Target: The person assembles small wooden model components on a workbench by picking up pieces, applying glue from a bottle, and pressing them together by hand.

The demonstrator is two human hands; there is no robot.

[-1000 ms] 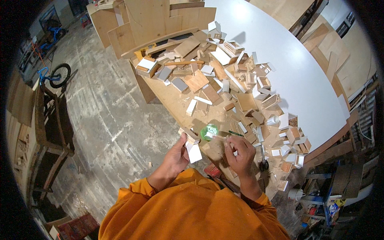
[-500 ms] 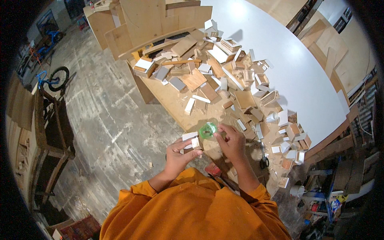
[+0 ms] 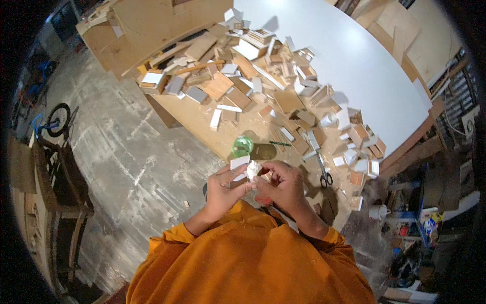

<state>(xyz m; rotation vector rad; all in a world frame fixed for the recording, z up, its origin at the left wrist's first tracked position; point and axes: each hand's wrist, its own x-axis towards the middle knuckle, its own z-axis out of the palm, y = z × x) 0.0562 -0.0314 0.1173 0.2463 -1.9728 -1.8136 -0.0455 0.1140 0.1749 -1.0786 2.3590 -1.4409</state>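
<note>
Close in front of my body, my left hand point(image 3: 221, 193) pinches small white-faced wooden pieces; a flat white one point(image 3: 239, 162) sticks up past its fingertips. My right hand point(image 3: 287, 188) meets it, its fingers closed at a small white block point(image 3: 252, 171) between the two hands. Its fingers partly hide a bit of bare wood there, so the exact shape cannot be made out. Just beyond my left fingers, a clear green cup point(image 3: 242, 147) stands at the worktable's near edge, touched by neither hand.
Wood offcuts point(image 3: 218, 85) and tiny white-and-wood house models point(image 3: 234, 18) crowd the worktable point(image 3: 195, 115). Black-handled scissors point(image 3: 325, 177), a green stick point(image 3: 280, 144) and a white cup point(image 3: 329, 120) lie to the right. A wooden frame point(image 3: 61, 202) stands on the left floor.
My right hand has left the green cup and come to the pieces in my left hand. The view has shifted, so the table sits further left and higher.
</note>
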